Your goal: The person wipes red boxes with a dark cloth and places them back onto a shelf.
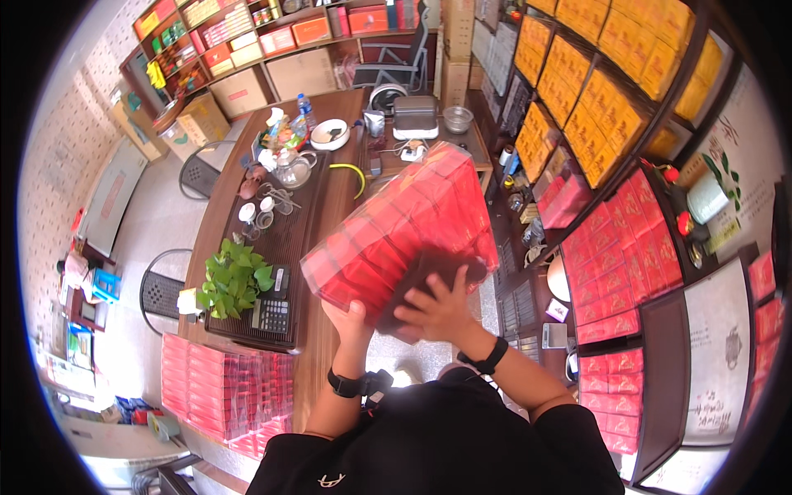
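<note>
evidently the left hand (353, 320) holds up the near left part of a clear-wrapped red bundle (396, 216), thumb upright at the edge, other fingers mostly hidden. the right hand (436, 308), fingers spread wide, lies over a dark brown piece (401, 307) on the bundle's near side; cloth or panel, i cannot tell. the bundle tilts in front of the body, slanting from eight toward two o'clock. probably one hand bears weight while the other steadies, since so long a load could tip.

toward ten, the wooden table (323, 247) shows a narrow bare strip beside the tea tray (312, 216); a leafy plant (233, 279) and calculator (272, 316) crowd nine, likely kept off the strip. stacked red boxes (216, 386) take eight. floor (396, 355) shows at six, just below the hands. red boxes on a shelf (620, 257) wall off three, so sideways swings look tighter there.
</note>
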Demonstrator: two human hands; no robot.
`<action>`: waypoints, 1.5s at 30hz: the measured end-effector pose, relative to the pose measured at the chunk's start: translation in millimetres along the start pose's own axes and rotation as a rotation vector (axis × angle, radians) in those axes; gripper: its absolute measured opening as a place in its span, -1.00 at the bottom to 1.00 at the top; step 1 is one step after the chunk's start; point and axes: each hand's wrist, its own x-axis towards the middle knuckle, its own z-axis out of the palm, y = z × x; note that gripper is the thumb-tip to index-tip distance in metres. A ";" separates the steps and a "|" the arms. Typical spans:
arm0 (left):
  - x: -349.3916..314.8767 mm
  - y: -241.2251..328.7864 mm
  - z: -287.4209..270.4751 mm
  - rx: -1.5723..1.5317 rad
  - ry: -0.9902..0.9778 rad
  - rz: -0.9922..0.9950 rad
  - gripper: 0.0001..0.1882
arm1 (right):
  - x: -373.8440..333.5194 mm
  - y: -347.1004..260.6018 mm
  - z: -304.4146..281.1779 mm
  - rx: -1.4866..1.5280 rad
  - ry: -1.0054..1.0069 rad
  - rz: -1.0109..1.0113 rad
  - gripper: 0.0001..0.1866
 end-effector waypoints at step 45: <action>3.3 9.3 47.1 -0.312 0.761 0.486 -0.15 | 54.2 68.3 65.2 2.037 -0.394 1.401 -0.39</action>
